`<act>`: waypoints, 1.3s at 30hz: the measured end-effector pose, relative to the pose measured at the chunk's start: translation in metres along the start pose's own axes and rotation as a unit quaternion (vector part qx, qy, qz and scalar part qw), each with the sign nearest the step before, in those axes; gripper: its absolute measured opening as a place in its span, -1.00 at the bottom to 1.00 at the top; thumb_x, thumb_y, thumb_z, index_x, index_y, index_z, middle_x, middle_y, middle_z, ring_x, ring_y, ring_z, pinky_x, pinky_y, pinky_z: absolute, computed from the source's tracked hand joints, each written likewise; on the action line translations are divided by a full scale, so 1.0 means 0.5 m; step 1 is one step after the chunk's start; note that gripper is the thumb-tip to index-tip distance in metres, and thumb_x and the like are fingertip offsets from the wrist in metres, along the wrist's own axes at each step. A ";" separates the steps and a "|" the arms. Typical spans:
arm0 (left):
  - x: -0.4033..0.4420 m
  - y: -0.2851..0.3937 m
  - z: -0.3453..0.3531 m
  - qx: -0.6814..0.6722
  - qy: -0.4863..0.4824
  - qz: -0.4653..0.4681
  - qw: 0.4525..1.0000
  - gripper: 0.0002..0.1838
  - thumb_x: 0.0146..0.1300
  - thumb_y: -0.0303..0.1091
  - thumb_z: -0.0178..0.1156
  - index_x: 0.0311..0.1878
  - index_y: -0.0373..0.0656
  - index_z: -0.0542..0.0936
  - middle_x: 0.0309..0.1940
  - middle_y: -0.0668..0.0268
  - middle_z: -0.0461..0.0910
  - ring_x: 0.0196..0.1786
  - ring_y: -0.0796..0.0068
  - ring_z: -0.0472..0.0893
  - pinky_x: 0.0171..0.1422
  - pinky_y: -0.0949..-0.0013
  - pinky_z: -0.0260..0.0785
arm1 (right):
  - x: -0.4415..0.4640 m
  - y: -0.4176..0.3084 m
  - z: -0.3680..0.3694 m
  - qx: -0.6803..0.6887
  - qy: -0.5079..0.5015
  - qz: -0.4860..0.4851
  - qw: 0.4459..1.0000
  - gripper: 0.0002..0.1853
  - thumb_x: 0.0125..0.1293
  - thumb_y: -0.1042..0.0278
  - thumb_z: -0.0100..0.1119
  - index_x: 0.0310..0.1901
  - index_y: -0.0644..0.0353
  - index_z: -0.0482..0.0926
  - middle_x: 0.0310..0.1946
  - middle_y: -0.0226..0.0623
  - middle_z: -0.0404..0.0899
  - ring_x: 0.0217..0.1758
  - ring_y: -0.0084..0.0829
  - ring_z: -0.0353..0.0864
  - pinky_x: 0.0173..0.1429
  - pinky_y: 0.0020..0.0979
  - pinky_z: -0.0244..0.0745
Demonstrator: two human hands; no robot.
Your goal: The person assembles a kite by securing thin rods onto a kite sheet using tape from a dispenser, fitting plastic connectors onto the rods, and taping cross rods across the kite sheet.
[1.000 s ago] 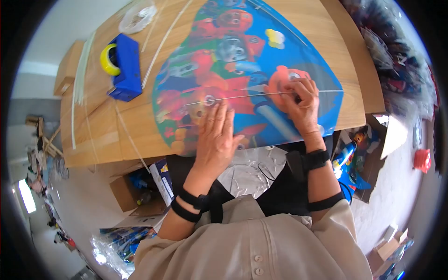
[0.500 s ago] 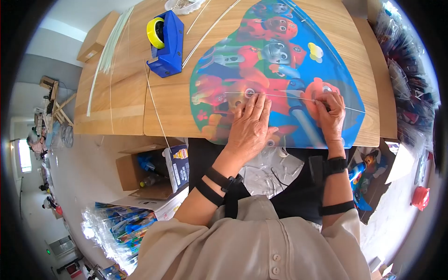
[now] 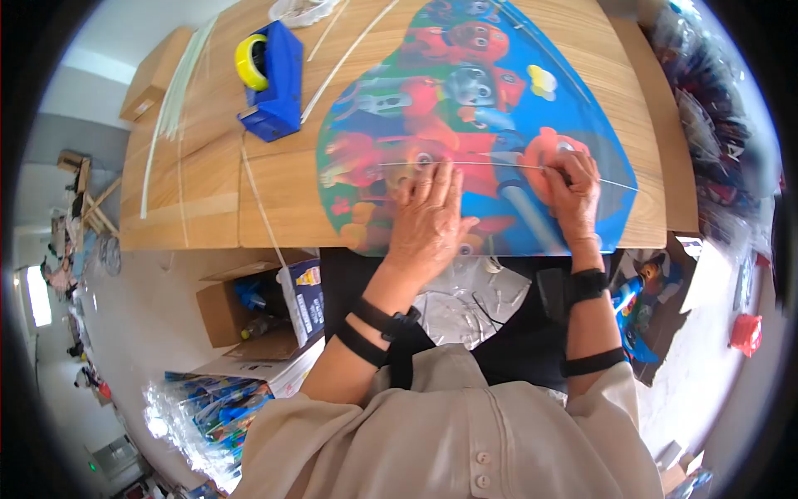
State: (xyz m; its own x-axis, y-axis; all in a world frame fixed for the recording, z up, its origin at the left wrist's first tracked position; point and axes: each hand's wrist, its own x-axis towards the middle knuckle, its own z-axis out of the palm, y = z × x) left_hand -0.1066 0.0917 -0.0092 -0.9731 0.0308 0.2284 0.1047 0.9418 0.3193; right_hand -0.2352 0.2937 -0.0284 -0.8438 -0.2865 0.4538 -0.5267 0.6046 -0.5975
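A printed film sheet with cartoon pups [image 3: 474, 108], shaped like a kite panel, lies flat on the wooden table. Across its lower part runs a thin white rod [image 3: 490, 165], reaching almost to the right corner. My left hand [image 3: 428, 218] rests flat on the sheet, fingers stretched out and fingertips by the rod. Farther right, my right hand [image 3: 573, 193] is closed in a pinch at the rod, its fingertips curled down against the sheet. Whatever else may sit inside those fingers is hidden.
A blue tape dispenser [image 3: 278, 87] with yellow tape stands left of the sheet. Pale thin rods [image 3: 179, 83] lie at the table's far left. A clear tub [image 3: 299, 10] is at the back. Open cartons [image 3: 218, 312] and plastic-wrapped goods [image 3: 204, 424] flank my legs.
The whole view has shifted slightly, so the scene sits farther left. My right fingers are curled more tightly, and a dark spot seen in that hand earlier is hidden. The left hand stays flat.
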 end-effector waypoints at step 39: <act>-0.280 -0.305 -0.237 -0.003 0.056 -0.470 0.881 -0.69 0.06 -0.23 0.28 -0.49 -0.34 0.50 -0.53 -0.01 0.53 -0.36 -0.04 0.54 -0.28 0.09 0.37 | -0.022 -0.279 0.017 0.231 -0.169 -0.001 0.958 -0.92 0.04 0.59 0.22 -0.45 0.29 0.48 -0.52 -0.35 0.41 -0.52 -0.56 0.35 -0.44 -0.53 0.23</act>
State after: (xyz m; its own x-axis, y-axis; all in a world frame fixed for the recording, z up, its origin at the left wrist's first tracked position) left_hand 0.0383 -0.0958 0.0193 -0.6038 -0.7955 -0.0517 -0.7356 0.5311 0.4205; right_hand -0.1531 0.2064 0.0442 -0.7869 -0.5584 0.2625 -0.4524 0.2328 -0.8609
